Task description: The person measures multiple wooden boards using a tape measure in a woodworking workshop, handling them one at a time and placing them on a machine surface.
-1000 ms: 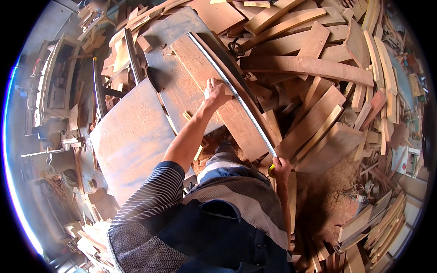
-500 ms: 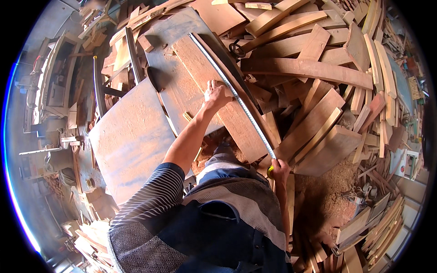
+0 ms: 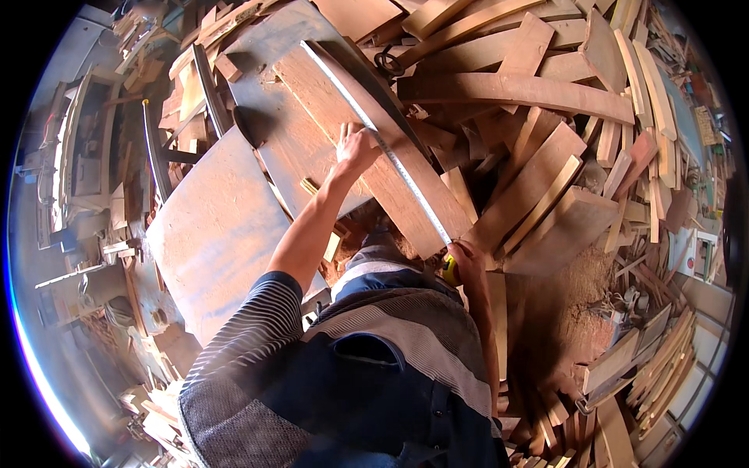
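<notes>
A long reddish-brown plank (image 3: pixel 390 183) lies slantwise on a grey metal machine table (image 3: pixel 269 117), its near end jutting past the table towards my body. Along it runs the pale blade of a tape measure (image 3: pixel 411 181), from the far end down to the near end. My left hand (image 3: pixel 356 148) rests on the middle of the plank, fingers stretched out, thumb beside the blade. At the near end my right hand (image 3: pixel 470 264) is closed around the tape measure's yellow case (image 3: pixel 450 270), which its fingers partly cover.
A second pale, dusty panel (image 3: pixel 222 226) adjoins the table on the left. Heaped boards (image 3: pixel 515 97) and offcuts crowd the far and right sides. Sawdust (image 3: pixel 573 312) covers the floor at right, near stacked slats (image 3: pixel 659 370). A dark metal rail (image 3: pixel 209 90) stands beyond the panel.
My right hand has drawn the tape's near end left over the plank, and more of the yellow case shows. My left hand stays on the plank. The whole view has shifted slightly.
</notes>
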